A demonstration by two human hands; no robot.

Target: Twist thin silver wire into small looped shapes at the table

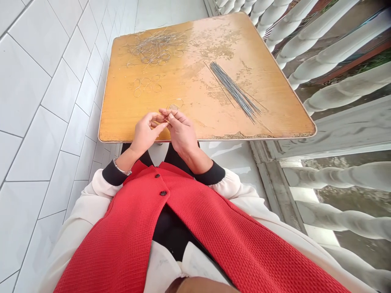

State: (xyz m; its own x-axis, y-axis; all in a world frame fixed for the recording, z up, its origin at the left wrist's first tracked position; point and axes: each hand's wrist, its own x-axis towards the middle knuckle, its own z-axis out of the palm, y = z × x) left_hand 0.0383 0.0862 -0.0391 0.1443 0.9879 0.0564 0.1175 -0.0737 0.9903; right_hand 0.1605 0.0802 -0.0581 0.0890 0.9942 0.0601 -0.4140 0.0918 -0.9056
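Observation:
My left hand (145, 130) and my right hand (184, 132) meet over the near edge of the table, fingertips pinched together. Between them they hold a thin wire bent into loops (174, 106), which rises just beyond my fingers. Its lower part is hidden by the fingers. A few separate wire loops (147, 85) lie flat a little farther out. Behind these sits a tangled pile of bent wires (159, 47). To the right rests a bundle of straight grey wires (233, 90), with a few single ones lying beside it.
The wooden table (122, 118) has worn, peeling patches and a chipped near edge (238, 136). White wall tiles (36, 77) run along the left. A white balustrade (332, 87) stands close on the right.

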